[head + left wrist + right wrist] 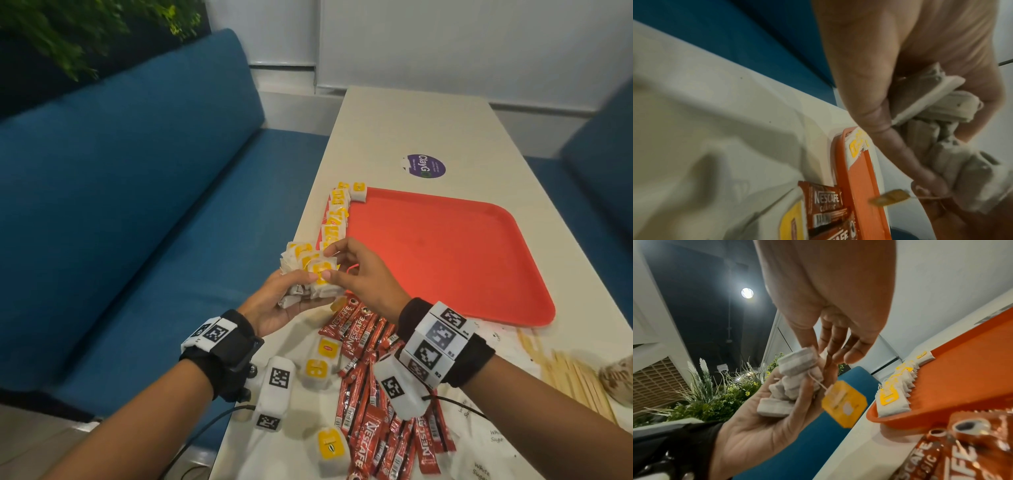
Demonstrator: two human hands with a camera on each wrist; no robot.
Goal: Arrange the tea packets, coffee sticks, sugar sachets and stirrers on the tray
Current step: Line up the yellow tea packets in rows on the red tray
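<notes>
Working over the long cream-white bench [428, 120], the person has the flat red plastic tray [445, 257] lying in front, mostly bare, and along its left rim runs a neat row of white tea packets with yellow tags [334, 219], overlapping like tiles. Nearer the body a loose heap of red Nescafe coffee sticks [370, 428] sprawls on the bench, with white sugar sachets [489, 442] beside them and pale wooden stirrers [575, 377] at the right edge, all still off the tray.

Now the hands! The left hand [274, 308] is cupped palm-up just short of the tray's near left corner, its grip curled round a thick bundle of tea packets [308, 270]. The right hand [363, 277] reaches in, thumb and forefinger pinching one packet off the top of that bundle; from the right wrist view one yellow tag [844, 402] dangles free on its string.

So the tea step looks under way and partly done. The next move, I'd say, calls for peeling that single packet clear without snagging strings, then laying it at the near end of the row.
</notes>
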